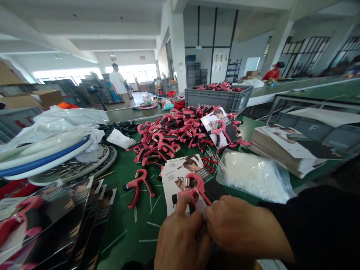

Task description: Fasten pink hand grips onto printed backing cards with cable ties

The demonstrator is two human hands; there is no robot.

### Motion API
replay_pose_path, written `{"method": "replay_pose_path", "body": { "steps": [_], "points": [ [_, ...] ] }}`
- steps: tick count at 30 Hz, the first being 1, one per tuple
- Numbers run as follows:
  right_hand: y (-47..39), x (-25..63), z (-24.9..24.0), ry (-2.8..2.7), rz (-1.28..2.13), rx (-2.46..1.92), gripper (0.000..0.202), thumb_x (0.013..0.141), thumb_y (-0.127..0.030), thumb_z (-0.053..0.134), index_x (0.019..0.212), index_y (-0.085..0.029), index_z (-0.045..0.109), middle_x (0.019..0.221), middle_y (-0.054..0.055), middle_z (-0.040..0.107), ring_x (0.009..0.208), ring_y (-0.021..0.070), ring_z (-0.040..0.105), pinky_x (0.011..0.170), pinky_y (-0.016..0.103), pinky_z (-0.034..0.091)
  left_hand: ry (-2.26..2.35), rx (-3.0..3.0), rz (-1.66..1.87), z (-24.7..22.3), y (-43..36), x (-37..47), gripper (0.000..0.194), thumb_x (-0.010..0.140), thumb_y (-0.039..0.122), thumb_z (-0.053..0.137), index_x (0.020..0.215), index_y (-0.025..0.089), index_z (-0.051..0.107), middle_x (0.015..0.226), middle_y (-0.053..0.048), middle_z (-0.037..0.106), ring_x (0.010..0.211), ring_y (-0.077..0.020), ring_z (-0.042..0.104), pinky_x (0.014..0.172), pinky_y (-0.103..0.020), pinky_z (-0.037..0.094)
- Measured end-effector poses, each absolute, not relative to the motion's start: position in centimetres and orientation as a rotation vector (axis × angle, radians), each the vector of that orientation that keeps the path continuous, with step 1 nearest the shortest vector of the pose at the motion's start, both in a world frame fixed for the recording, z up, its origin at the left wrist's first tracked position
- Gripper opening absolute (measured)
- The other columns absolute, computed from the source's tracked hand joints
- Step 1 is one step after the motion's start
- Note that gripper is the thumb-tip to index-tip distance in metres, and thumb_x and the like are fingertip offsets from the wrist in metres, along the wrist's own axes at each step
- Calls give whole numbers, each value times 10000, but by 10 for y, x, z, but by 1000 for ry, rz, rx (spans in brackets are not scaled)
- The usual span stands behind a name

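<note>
A pink-and-black hand grip strengthener (pixel 194 187) with a metal spring lies on a printed backing card (pixel 216 187), over a small stack of such cards (pixel 171 187). My left hand (pixel 182 236) is closed at the strengthener's lower part, its index finger and thumb pinching there. Beside it my right hand (pixel 239 225), wearing a ring, is closed at the end of the dark handle. What its curled fingertips pinch is hidden. Another hand grip strengthener (pixel 138 187) lies left of the cards, with thin white plastic strips (pixel 154 204) scattered around.
Behind is a heap of hand grip strengtheners (pixel 163 135) and a grey crate (pixel 219 99) of more. A bag of white strips (pixel 253 174) and a card stack (pixel 289 150) lie right. Carded strengtheners (pixel 56 217) and round trays (pixel 98 161) stand left. Two people are farther off.
</note>
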State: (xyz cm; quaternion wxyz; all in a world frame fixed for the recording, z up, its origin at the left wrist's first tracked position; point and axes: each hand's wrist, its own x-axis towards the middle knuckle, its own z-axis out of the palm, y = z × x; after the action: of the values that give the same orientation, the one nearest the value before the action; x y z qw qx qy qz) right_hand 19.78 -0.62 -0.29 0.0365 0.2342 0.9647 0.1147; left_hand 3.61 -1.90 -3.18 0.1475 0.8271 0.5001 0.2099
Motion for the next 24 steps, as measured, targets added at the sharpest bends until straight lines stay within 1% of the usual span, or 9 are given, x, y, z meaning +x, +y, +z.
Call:
{"method": "replay_pose_path", "body": {
  "steps": [4,6,9,10,11,13,16,20,24],
  "points": [
    [-6,193,1,2994,344,712,75,792,-140,535,754,-152,598,686,49,627,531,170,525,391,312,124,1444,2408,759,-47,-16,24,152,734,181,484,710,221,629,1055,-73,557,530,-103,589,490,-244,468],
    [-1,196,6,3028,236,743,68,801,-187,529,795,-158,590,703,42,628,539,165,528,398,302,184,1395,2399,887,-56,-16,15,206,740,158,469,778,236,656,1066,-68,568,526,-79,582,504,-221,487],
    [28,215,7,2964,-141,1113,170,876,-269,460,812,-173,585,748,10,630,604,119,554,498,246,355,1328,2426,1051,-68,-20,4,290,742,175,512,981,259,653,1126,-79,578,619,-98,609,570,-221,530],
    [44,224,3,2847,-185,1419,251,927,-283,387,814,-173,583,749,3,626,635,103,562,557,223,395,1329,2445,1085,-71,-21,1,317,735,190,542,1029,256,639,1132,-85,583,695,-127,627,621,-242,546],
    [61,232,-3,2777,-133,1576,298,957,-282,330,873,-150,584,800,33,631,697,118,578,616,235,421,1341,2461,1105,-72,-23,-1,343,727,204,569,1063,251,625,1131,-91,590,781,-160,635,680,-269,556],
    [97,247,-21,2656,-66,1731,249,946,-243,384,1000,-87,570,952,114,626,857,178,592,751,318,450,1384,2475,1111,-73,-26,-3,365,722,216,598,1086,237,611,1116,-98,604,915,-207,624,771,-313,553],
    [135,252,-50,2512,-52,1798,256,892,-285,529,1090,-124,556,1075,85,593,943,202,584,818,407,470,1393,2485,1044,-70,-28,-5,374,727,214,605,1101,229,602,1104,-101,619,943,-212,627,790,-308,556],
    [148,236,-66,2421,-148,1807,279,879,-309,556,1092,-128,565,1092,85,587,935,198,591,800,398,493,1434,2413,1045,-68,-28,-7,367,749,193,560,1110,244,599,1082,-90,638,955,-211,621,795,-318,550],
    [156,230,-56,2399,-324,1847,277,877,-303,561,1090,-125,565,1094,92,585,935,194,591,795,386,496,1409,2326,1020,-67,-27,-14,368,764,172,511,1110,253,604,1079,-86,631,953,-200,613,800,-310,541]
  ]
}}
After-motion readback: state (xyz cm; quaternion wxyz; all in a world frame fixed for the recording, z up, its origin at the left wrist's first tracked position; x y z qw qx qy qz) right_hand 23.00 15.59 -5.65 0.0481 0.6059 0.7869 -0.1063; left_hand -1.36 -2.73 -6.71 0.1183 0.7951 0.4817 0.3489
